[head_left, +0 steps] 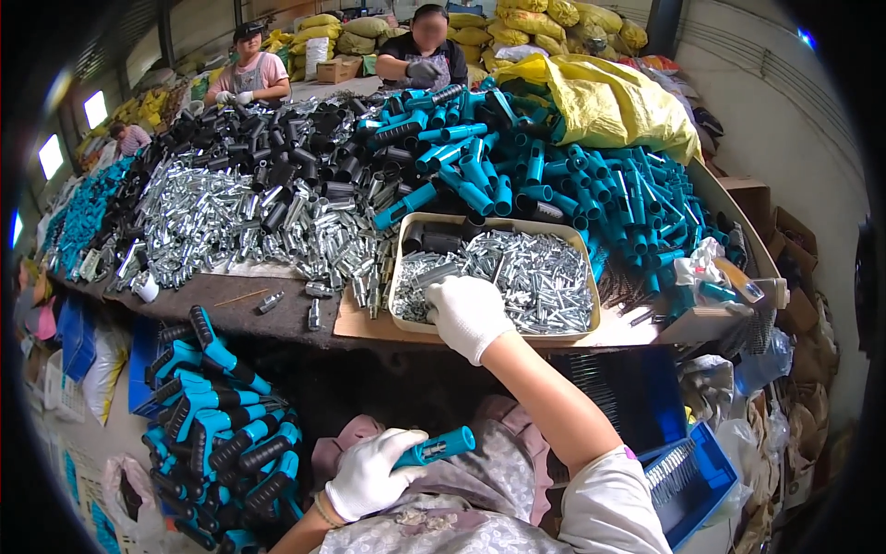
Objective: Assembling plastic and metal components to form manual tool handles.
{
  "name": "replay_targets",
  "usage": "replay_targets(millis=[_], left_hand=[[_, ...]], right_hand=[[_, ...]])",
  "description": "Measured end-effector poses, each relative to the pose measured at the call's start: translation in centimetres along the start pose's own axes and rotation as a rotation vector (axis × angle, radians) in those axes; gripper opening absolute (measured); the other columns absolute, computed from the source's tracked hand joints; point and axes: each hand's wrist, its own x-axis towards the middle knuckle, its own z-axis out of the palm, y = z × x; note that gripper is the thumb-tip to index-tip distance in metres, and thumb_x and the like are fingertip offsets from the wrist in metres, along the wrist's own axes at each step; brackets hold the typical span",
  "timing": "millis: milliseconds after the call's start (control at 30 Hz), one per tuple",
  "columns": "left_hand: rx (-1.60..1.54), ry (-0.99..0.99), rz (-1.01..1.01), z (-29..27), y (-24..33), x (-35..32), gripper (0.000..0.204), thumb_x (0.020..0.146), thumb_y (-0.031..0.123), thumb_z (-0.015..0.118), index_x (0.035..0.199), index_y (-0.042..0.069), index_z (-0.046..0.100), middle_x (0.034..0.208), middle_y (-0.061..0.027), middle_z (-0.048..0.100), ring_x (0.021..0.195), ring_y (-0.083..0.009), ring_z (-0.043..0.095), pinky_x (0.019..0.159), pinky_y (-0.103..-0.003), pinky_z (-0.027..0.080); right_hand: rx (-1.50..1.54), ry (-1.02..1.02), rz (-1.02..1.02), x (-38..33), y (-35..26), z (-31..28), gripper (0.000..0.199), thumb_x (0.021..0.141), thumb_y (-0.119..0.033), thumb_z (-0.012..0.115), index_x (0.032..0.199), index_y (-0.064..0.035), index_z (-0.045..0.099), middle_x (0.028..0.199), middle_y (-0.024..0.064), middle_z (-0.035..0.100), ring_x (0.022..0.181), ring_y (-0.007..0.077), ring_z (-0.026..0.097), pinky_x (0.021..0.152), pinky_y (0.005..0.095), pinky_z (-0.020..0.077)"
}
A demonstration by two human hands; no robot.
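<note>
My left hand (367, 476), in a white knit glove, is closed round a teal plastic tube (450, 445) above my lap. A silvery metal part shows through a slot in the tube's side. At the left part of a cream tray (593, 309) my right hand (469, 316), gloved too, has its fingers bent down among small shiny pieces (411, 300). The fingertips are close together, and what they pinch, if anything, is hidden. Short metal pins (554, 277) fill the tray's right part, and black sleeves (441, 242) lie at its back left.
Teal tubes (637, 203), black sleeves (305, 148) and metal fittings (203, 217) are heaped across the table. Assembled teal-and-black handles (226, 434) are piled at lower left. A blue bin (688, 489) holds springs at lower right. Two people (429, 55) work across the table.
</note>
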Motion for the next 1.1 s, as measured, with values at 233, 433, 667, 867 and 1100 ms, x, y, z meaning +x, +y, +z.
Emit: replay_targets(millis=[233,433,667,867,1100], left_hand=[[-0.154,0.097,-0.144,-1.0,-0.6,-1.0,0.045,0.073,0.011,0.085,0.111,0.000,0.063,0.092,-0.0135,0.068,0.080,-0.0263,0.068,0.072,-0.032,0.054],[-0.120,0.159,-0.120,-2.1,-0.3,-0.2,0.043,0.072,0.008,0.083,0.109,0.000,0.063,0.095,-0.0147,0.067,0.084,-0.0281,0.068,0.074,-0.034,0.053],[-0.054,0.114,-0.014,-2.3,-0.3,0.5,0.043,0.072,0.013,0.084,0.108,0.002,0.064,0.094,-0.0150,0.067,0.083,-0.0323,0.069,0.072,-0.035,0.055],[0.091,0.166,-0.037,-3.4,0.0,-0.3,0.042,0.072,0.020,0.084,0.107,0.005,0.066,0.094,-0.0126,0.068,0.080,-0.0326,0.068,0.069,-0.037,0.056],[0.364,0.039,0.073,-3.9,-0.4,0.5,0.066,0.073,0.026,0.079,0.130,0.006,0.055,0.091,-0.0096,0.066,0.080,-0.0270,0.066,0.073,-0.037,0.054]], right_hand=[[0.197,0.270,0.008,-0.6,1.4,0.8,0.010,0.087,-0.017,0.063,0.090,-0.0086,0.067,0.086,0.0117,0.068,0.081,0.0326,0.067,0.072,0.0430,0.0524],[0.400,0.403,0.017,-0.7,1.4,-1.3,0.008,0.083,-0.011,0.067,0.090,-0.0063,0.067,0.085,0.0136,0.069,0.082,0.0331,0.067,0.072,0.0399,0.0527],[0.444,0.370,0.075,-1.2,3.1,-1.1,0.010,0.080,-0.010,0.068,0.089,-0.0061,0.071,0.085,0.0145,0.069,0.082,0.0333,0.067,0.075,0.0395,0.0529],[0.774,0.208,0.197,-2.9,-0.6,-3.4,0.017,0.082,-0.014,0.074,0.091,0.0000,0.072,0.073,0.0101,0.070,0.063,0.0153,0.065,0.063,0.0291,0.0519],[0.956,-0.181,0.211,-8.5,-4.5,-2.3,0.013,0.088,0.000,0.061,0.098,0.0036,0.068,0.078,0.0060,0.069,0.069,0.0097,0.064,0.065,0.0239,0.0523]])
